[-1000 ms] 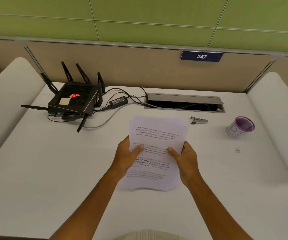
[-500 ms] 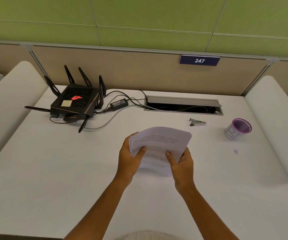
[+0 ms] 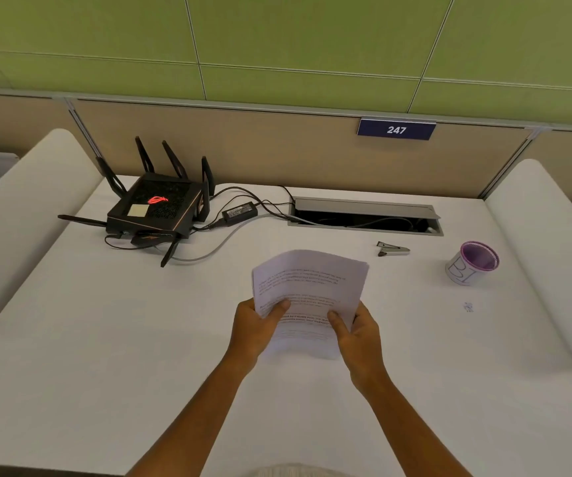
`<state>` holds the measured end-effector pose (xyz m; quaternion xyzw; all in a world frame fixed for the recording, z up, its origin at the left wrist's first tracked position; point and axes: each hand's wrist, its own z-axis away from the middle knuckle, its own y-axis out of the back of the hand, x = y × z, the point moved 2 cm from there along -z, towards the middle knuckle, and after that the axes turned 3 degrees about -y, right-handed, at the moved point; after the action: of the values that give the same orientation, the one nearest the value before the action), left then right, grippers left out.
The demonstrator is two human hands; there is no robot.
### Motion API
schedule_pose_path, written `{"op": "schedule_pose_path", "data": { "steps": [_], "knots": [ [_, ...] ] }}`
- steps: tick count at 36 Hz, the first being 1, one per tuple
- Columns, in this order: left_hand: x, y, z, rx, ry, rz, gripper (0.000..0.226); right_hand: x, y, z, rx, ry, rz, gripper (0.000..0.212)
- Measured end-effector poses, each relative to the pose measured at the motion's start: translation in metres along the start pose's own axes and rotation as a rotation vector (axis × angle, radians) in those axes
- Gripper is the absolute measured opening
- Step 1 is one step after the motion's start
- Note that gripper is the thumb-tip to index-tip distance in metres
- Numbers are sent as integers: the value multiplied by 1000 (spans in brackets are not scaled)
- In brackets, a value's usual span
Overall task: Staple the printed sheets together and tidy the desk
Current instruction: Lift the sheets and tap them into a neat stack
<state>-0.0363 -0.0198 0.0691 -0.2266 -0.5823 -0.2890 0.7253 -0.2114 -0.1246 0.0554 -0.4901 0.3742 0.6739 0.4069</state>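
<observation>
A stack of printed sheets (image 3: 312,284) is held upright above the middle of the white desk (image 3: 105,339), its lower edge near the desktop and its top curling away from me. My left hand (image 3: 255,327) grips the stack's left side and my right hand (image 3: 356,333) grips its right side, thumbs on the printed face. A small grey stapler (image 3: 393,249) lies on the desk beyond and to the right of the sheets, clear of both hands.
A black router (image 3: 155,210) with antennas, its power brick (image 3: 239,212) and cables sit at the back left. An open cable hatch (image 3: 365,215) runs along the back. A purple-rimmed cup (image 3: 472,263) stands at the right, a tiny scrap (image 3: 468,307) near it.
The sheets were lifted from lying flat on the desk to standing upright between both hands. My hands have closed in on the lower sides of the stack.
</observation>
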Motion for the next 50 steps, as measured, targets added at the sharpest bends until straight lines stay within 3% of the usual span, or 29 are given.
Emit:
{"op": "schedule_pose_path", "data": {
  "steps": [3, 10, 17, 27, 31, 39, 45, 50],
  "knots": [
    [-1, 9, -2, 29, 32, 22, 10, 0, 10, -3, -68, -28, 24, 18],
    [1, 28, -3, 145, 81, 240, 10, 4, 31, 0, -201, -123, -74, 26],
    [-3, 19, 8, 231, 178, 501, 23, 10, 21, 11, -189, -222, -374, 36],
    [-11, 21, 11, 223, 192, 586, 34, 11, 22, 2, -50, -268, -218, 31],
    [-9, 58, -8, 227, 171, 458, 31, 3, 42, -11, -37, -239, -125, 25],
    [7, 68, -33, -64, 56, -76, 29, -19, 56, -25, -26, -128, 0, 15],
    [17, 49, -34, 2, 13, -23, 25, -28, 55, -25, 22, 1, 23, 14],
    [-6, 40, -27, 29, 26, -11, 25, -5, 53, -24, 59, -10, -8, 17]
  ]
}}
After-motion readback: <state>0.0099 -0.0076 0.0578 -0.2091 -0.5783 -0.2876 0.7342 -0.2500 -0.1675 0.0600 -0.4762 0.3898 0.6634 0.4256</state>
